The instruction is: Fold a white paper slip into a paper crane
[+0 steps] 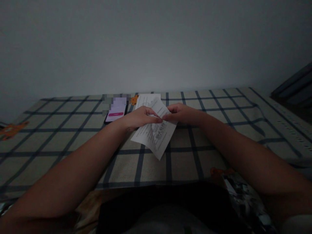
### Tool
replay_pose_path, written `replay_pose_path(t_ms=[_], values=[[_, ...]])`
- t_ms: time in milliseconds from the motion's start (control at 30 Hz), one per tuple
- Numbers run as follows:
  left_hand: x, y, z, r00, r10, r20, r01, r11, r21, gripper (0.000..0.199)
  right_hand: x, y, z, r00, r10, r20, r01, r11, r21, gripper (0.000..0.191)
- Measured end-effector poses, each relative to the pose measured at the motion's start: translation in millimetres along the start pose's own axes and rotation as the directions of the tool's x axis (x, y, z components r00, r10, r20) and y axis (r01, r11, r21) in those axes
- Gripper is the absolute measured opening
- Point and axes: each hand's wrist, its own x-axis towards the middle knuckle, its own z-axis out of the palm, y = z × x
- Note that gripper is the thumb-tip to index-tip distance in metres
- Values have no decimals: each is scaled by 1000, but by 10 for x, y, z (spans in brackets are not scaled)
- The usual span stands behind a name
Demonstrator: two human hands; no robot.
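Between my two hands, above the table, is a printed sheet of paper [159,139], creased and tilted, with one corner pointing down toward me. My left hand [142,117] pinches it from the left, thumb on the near face. From the right, my right hand [179,112] grips the same sheet, its thumb close to the left thumb near the middle. Fingers behind the paper are mostly hidden. Another printed paper [146,97] lies flat on the table just behind, partly covered by the held sheet and my left hand.
A phone [116,110] with a lit screen and a pink button lies left of the papers. The table wears a checked cloth [156,172] with orange figures. A plain wall [156,45] rises behind it. Dark striped fabric [294,81] shows at the far right.
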Motion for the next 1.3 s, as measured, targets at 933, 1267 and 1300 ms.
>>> replay_pose_path(t_ms=[933, 1267, 1300], values=[[97, 17, -94, 983, 152, -98, -180, 879, -441, 84, 27, -12, -59, 970, -102, -220, 149, 966, 209, 40], [360, -294, 28, 950, 276, -142, -310, 864, -396, 81, 120, 104, -93, 947, -152, -282, 212, 958, 194, 44], [349, -297, 24, 949, 284, -139, -316, 864, -392, 79, 116, 98, -86, 949, -151, -276, 208, 959, 192, 44]])
